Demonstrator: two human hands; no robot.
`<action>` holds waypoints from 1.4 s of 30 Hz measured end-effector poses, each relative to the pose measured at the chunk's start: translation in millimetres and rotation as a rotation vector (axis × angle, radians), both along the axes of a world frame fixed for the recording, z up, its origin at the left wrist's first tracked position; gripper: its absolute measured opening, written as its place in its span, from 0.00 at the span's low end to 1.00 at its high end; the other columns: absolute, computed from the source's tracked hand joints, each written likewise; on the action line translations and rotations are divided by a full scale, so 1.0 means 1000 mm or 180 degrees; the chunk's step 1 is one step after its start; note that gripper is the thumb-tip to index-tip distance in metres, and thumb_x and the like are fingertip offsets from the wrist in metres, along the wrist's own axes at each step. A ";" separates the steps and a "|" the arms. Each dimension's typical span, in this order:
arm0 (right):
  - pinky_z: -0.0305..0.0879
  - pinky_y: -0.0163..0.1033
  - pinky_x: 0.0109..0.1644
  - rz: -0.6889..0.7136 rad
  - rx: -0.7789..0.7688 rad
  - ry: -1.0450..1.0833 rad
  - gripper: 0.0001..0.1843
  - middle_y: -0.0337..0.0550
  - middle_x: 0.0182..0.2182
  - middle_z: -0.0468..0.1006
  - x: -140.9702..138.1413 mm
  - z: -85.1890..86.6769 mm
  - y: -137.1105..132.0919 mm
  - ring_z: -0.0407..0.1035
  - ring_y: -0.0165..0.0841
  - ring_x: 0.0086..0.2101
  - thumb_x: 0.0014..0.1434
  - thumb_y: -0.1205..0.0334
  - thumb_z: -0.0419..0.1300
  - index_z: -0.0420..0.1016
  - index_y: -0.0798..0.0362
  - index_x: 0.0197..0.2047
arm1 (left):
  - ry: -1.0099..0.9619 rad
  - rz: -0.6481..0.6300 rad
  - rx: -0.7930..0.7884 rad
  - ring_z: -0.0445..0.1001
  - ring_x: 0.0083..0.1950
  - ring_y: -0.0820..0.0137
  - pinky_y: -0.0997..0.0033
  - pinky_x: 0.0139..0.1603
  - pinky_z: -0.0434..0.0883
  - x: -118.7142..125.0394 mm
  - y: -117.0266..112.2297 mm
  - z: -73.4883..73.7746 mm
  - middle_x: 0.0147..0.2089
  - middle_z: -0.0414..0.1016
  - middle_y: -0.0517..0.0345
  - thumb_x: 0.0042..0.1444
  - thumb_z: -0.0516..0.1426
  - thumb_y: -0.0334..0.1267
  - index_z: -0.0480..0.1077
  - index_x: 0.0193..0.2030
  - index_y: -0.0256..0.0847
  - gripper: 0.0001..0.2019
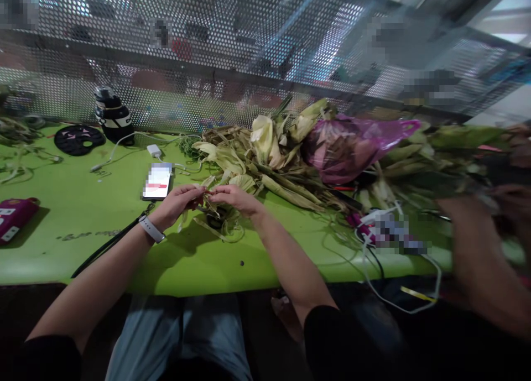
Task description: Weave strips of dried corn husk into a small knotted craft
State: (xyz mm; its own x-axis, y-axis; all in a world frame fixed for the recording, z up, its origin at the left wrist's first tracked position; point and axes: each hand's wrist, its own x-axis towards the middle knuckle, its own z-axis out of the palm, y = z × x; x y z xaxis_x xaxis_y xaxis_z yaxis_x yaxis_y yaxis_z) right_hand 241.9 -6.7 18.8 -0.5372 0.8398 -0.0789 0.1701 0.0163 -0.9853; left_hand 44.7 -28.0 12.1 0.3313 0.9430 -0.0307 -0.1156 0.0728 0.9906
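Note:
My left hand, with a white band on its wrist, and my right hand meet fingertip to fingertip above the green table. Both pinch thin dry corn husk strips, which hang down over a small dark round thing on the table. Just behind my hands lies a big pile of pale corn husks.
A lit phone on a white cable lies left of my hands. A pink plastic bag sits on the husk pile. Another person's arm reaches in at the right. A black helmet, a dark mask and a perforated metal screen stand behind.

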 end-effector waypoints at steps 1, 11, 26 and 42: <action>0.60 0.36 0.45 0.0078 0.0094 -0.0047 0.13 0.39 0.33 0.78 0.000 0.000 0.000 0.68 0.28 0.34 0.50 0.55 0.65 0.79 0.55 0.35 | -0.0019 0.0011 0.0021 0.62 0.25 0.79 0.77 0.25 0.57 0.000 0.000 0.000 0.25 0.69 0.59 0.52 0.62 0.44 0.75 0.31 0.35 0.12; 0.63 0.38 0.43 -0.0342 0.0389 -0.0033 0.09 0.39 0.29 0.77 0.000 0.004 -0.001 0.68 0.29 0.32 0.49 0.57 0.65 0.78 0.55 0.31 | 0.0739 0.0168 0.0794 0.62 0.25 0.77 0.75 0.25 0.60 -0.001 0.000 0.004 0.25 0.69 0.60 0.49 0.64 0.47 0.72 0.29 0.36 0.14; 0.61 0.37 0.42 -0.0496 0.0684 -0.0292 0.09 0.40 0.25 0.77 0.004 0.007 0.002 0.68 0.29 0.30 0.49 0.58 0.63 0.77 0.56 0.26 | 0.1430 -0.0016 0.1141 0.52 0.20 0.79 0.77 0.20 0.50 -0.009 0.006 0.001 0.19 0.60 0.64 0.51 0.61 0.46 0.71 0.26 0.36 0.14; 0.62 0.40 0.41 -0.0663 0.0918 -0.0457 0.10 0.41 0.27 0.76 -0.001 0.005 0.000 0.67 0.31 0.30 0.52 0.56 0.60 0.74 0.54 0.27 | 0.0883 0.0048 0.0498 0.71 0.26 0.75 0.74 0.28 0.67 -0.008 0.009 0.000 0.26 0.75 0.56 0.49 0.64 0.47 0.71 0.28 0.36 0.15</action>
